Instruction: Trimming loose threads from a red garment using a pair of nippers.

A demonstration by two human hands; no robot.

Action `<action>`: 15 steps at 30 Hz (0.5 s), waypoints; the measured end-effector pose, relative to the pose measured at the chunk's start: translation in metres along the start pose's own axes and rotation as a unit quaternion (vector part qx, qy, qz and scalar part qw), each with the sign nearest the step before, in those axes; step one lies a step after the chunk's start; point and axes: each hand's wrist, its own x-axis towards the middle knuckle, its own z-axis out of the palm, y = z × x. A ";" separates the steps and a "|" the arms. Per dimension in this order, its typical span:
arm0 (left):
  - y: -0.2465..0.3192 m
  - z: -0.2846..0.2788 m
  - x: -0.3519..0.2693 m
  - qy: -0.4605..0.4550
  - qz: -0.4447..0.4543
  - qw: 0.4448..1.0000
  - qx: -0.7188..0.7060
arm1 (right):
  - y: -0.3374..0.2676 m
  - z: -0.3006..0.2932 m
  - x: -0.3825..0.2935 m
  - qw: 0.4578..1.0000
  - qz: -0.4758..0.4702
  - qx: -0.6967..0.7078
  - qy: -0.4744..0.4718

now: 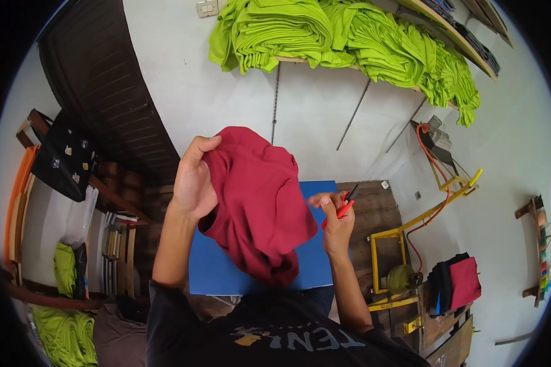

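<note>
My left hand (196, 176) pinches the upper left edge of a dark red cloth garment (261, 197), thumb on top. The fabric hangs in loose folds above a blue tabletop (319, 270). To the right of the cloth, my right hand (337, 220) is closed around red-handled scissors or snips (345, 208), whose dark blades point up and to the right. The fingertips of this hand are blurred and near the garment's right edge; whether they touch it I cannot tell.
Lime-green folded garments (284, 32) fill a wall shelf. A yellow metal frame (374, 257) with an orange hose and a green gas cylinder (399, 279) stands at right, near folded dark and red clothes (463, 282). A black bag (66, 158) hangs at left beside shelving.
</note>
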 end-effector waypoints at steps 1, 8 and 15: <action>-0.002 -0.001 0.001 0.000 0.001 1.000 -0.007 | 0.010 -0.004 0.000 1.000 0.017 -0.009 0.021; -0.008 0.005 0.004 -0.023 0.001 1.000 0.008 | 0.060 -0.010 -0.047 0.912 0.362 0.165 0.101; -0.012 0.002 0.005 -0.075 0.000 0.997 -0.004 | 0.047 -0.033 -0.045 0.934 0.277 0.212 0.079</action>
